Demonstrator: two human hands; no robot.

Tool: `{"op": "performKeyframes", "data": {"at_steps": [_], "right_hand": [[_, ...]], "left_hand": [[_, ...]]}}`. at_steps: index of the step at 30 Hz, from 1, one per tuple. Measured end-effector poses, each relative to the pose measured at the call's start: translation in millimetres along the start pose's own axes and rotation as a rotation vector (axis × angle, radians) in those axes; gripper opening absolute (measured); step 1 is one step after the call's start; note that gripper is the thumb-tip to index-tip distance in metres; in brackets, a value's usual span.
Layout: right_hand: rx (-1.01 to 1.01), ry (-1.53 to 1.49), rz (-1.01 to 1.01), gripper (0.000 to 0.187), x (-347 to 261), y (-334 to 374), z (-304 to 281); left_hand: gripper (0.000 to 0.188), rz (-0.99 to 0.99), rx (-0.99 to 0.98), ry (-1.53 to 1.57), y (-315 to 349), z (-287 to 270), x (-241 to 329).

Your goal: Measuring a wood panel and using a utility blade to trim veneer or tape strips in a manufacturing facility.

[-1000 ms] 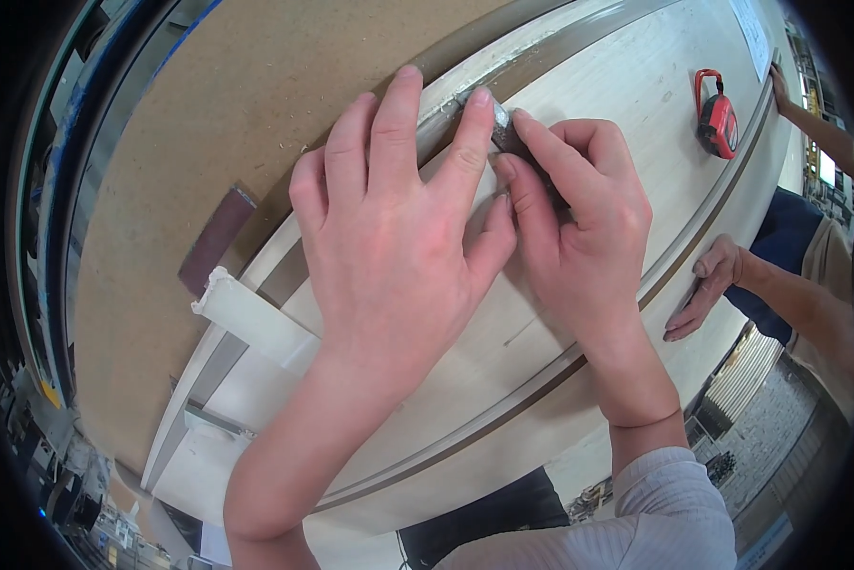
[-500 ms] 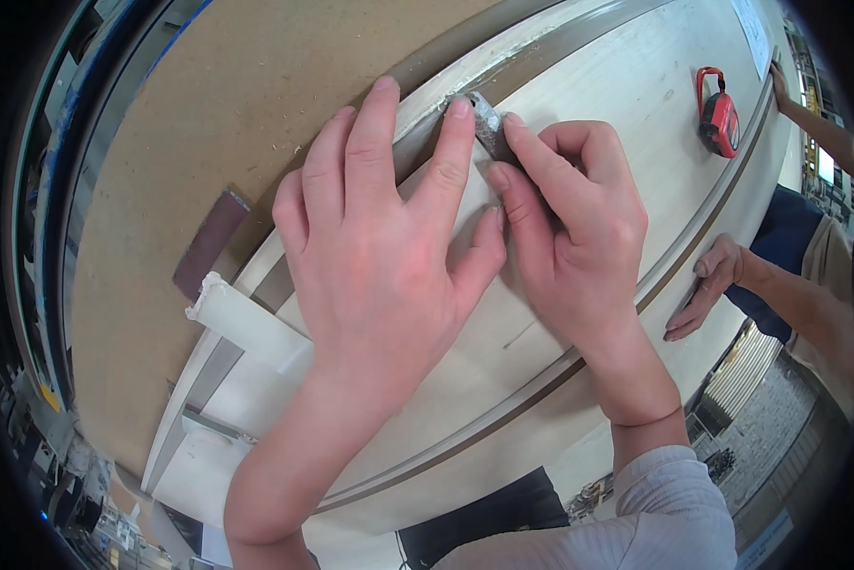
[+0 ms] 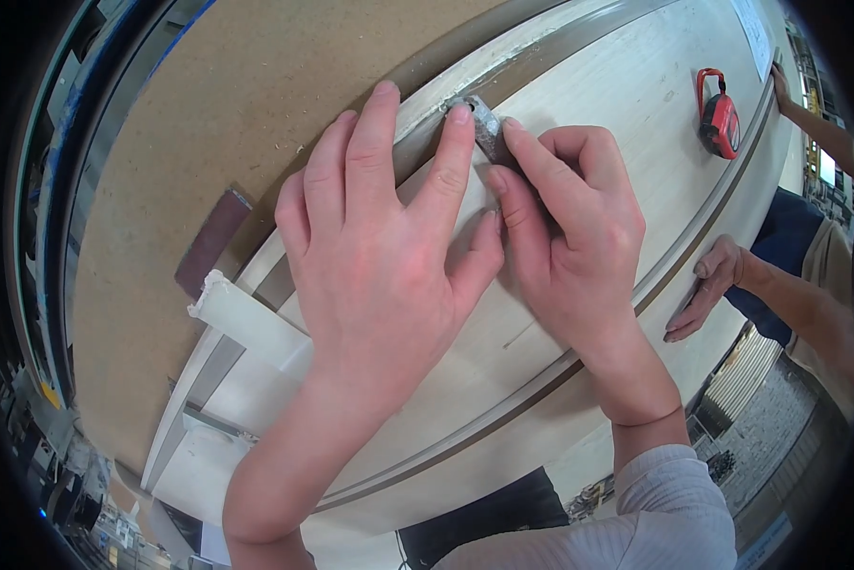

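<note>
My left hand [image 3: 389, 223] lies with its fingers spread across the grooved edge of a long pale panel [image 3: 607, 100]. Between the thumb and index finger of my right hand [image 3: 579, 209] is a short, grey, worn strip with a speckled end [image 3: 487, 123]. That end rests at the brown groove by the panel's whitish edge strip [image 3: 441, 95], and my left index fingertip is against it. My right palm hides the strip's other end, and its exact kind cannot be made out.
A red tape measure [image 3: 721, 126] lies on the panel at right. Left of my hands are a maroon strip [image 3: 213, 242] on the brown board [image 3: 161, 171] and a white crosspiece [image 3: 251, 318]. Another person's hand [image 3: 707, 285] rests on the panel's right side.
Both hands and the grey strip have shifted only very slightly. My left index fingertip and my right-hand pinch stay where they were on the strip.
</note>
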State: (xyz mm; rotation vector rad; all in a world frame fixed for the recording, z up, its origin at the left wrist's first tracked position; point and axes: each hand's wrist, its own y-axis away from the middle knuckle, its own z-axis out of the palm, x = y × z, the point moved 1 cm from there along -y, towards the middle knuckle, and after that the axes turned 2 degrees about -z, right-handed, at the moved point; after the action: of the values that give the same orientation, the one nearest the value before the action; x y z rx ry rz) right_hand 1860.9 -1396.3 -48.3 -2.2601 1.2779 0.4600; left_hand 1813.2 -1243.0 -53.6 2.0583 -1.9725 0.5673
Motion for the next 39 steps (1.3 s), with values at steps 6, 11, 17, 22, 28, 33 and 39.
{"op": "performKeyframes", "data": {"at_steps": [6,11,17,22,28,33,39], "right_hand": [[0.018,0.02,0.001,0.033,-1.4,0.8,1.5],[-0.001,0.027,-0.038,0.033,-2.9,1.0,2.1],[0.001,0.005,-0.033,0.033,-4.4,2.3,3.9],[-0.001,0.011,-0.047,0.034,-5.8,2.4,4.6],[-0.009,-0.003,-0.082,0.035,-6.6,4.2,6.1],[-0.006,-0.007,-0.064,0.035,-9.6,4.3,6.4],[-0.014,-0.019,-0.108,0.035,-8.1,5.9,6.6]], "left_hand": [[0.064,0.017,0.01,0.002,-1.2,1.4,-1.1],[0.064,0.002,-0.005,0.009,3.1,-2.4,-2.8],[0.065,0.003,-0.006,0.001,5.5,-2.5,-4.0],[0.065,0.008,0.007,0.008,7.4,-2.8,-5.8],[0.065,0.003,-0.008,-0.011,12.4,-5.7,-7.4],[0.066,0.001,-0.009,-0.009,12.9,-6.2,-8.4],[0.066,-0.006,-0.013,-0.009,16.9,-7.5,-9.5]]}}
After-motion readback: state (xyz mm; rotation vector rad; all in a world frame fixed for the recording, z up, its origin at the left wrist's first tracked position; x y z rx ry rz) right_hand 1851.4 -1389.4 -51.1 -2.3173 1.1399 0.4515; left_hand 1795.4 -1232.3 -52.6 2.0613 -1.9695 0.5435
